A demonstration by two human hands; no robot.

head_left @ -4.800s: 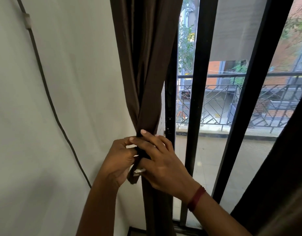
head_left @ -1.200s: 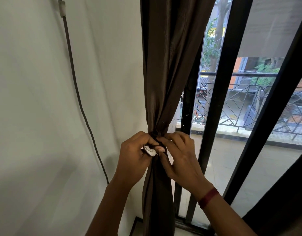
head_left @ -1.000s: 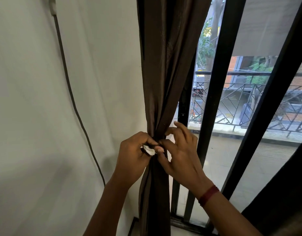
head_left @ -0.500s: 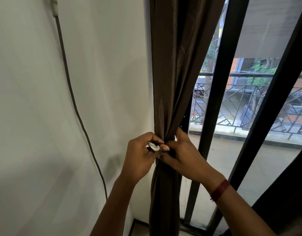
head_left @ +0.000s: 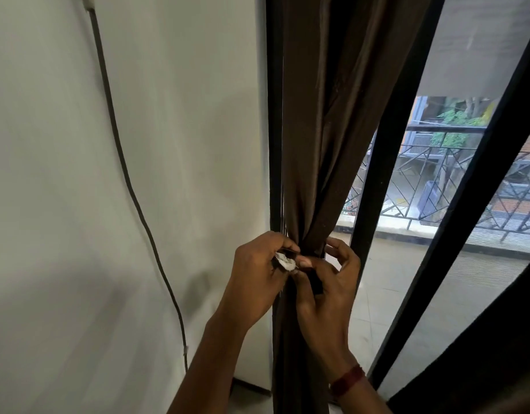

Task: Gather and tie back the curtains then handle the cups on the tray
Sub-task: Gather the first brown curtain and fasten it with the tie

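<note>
1. A brown curtain [head_left: 332,130] hangs at the left edge of a window, against the dark window frame [head_left: 386,162], and is bunched into a narrow waist low in the view.
2. Both hands meet at that waist, one on each side of the gathered cloth.
3. The left hand [head_left: 257,279] sits on the wall side of the curtain, its fingers curled and its thumb and forefinger pinching a small white tag [head_left: 284,261] together with the end of a dark tie strap [head_left: 313,277].
4. The right hand [head_left: 329,285] is on the window side, touching the bunch; its thumb presses toward the left hand's fingertips beside the white tag, while the other fingers curl loosely around the back of the cloth, partly parted.
5. The dark strap runs across the front of the bunch between the two hands; whether it is fastened cannot be told.
6. A red band [head_left: 347,380] circles the right wrist.
7. A thin dark cable [head_left: 129,186] runs down the pale wall [head_left: 183,115] well to the left of the curtain.
8. Through the glass, a balcony railing [head_left: 436,180] shows outside.
9. A second dark curtain [head_left: 481,354] fills the lower right corner, apart from the hands.
</note>
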